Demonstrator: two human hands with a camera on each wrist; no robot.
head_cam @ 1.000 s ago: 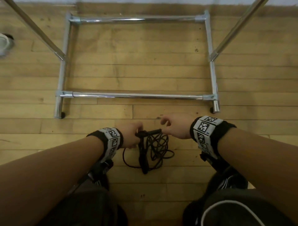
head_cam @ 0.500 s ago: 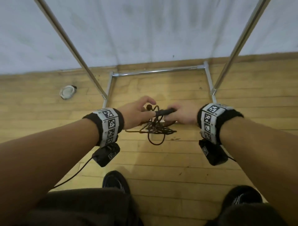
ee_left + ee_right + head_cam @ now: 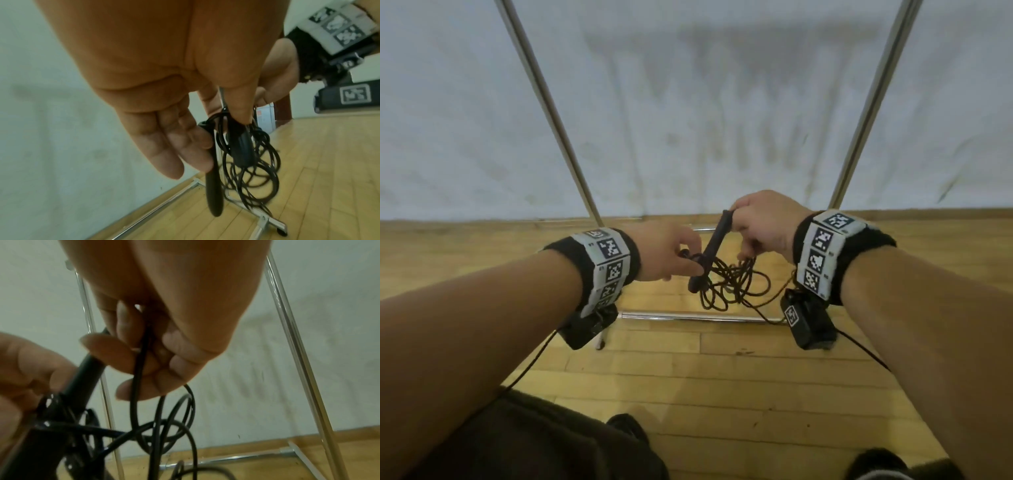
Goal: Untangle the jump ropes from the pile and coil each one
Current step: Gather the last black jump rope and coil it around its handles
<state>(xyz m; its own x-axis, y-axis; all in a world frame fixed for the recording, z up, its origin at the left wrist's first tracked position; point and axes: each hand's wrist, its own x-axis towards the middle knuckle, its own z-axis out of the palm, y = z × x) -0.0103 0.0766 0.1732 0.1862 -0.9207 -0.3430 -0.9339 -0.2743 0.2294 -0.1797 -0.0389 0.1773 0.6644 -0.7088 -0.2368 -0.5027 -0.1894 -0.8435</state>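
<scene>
Jump rope tangle (image 3: 726,281) now lifted off floor, hanging frame centre; second ago it lay on boards. Right hand (image 3: 760,222) clenched on handle (image 3: 717,240) top plus cord; left hand (image 3: 671,253) pinches wrapped cord. Untangling can start, coiling pending. Metal rack (image 3: 548,102) behind.

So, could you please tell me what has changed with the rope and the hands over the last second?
Both hands lifted the tangled jump rope off the wooden floor; it now hangs in the air. The right hand tilted one handle upward, and the left hand pinches the cord beside it. Both hands kept hold throughout.
</scene>
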